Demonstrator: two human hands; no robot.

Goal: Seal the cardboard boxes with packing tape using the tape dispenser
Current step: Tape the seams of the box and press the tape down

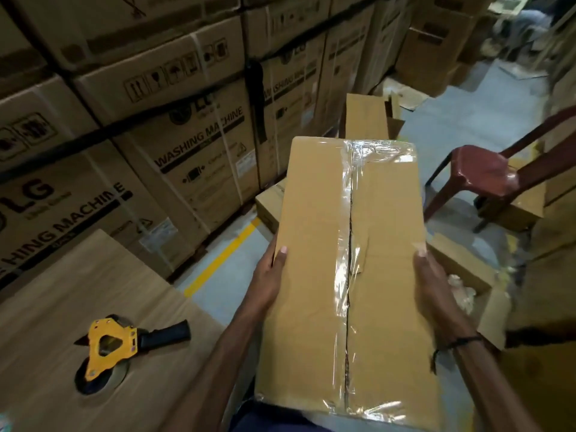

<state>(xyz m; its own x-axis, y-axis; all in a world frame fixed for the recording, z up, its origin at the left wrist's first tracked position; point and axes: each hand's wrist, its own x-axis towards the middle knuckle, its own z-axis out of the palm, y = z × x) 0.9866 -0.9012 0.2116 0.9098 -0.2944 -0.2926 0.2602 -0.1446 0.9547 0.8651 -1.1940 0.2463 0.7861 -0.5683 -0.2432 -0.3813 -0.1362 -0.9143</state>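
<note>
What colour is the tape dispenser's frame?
Yellow frame on the tape dispenser, black handle; head view.

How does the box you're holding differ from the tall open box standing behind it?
The held box, gripped at its sides by the left hand and right hand, is shut, with clear tape along its centre seam. The tall box behind stands on the floor, untaped, its top flaps open. Both are plain brown cardboard.

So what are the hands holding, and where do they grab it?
Both hands, left and right, grip the taped brown cardboard box by its long side edges.
</note>
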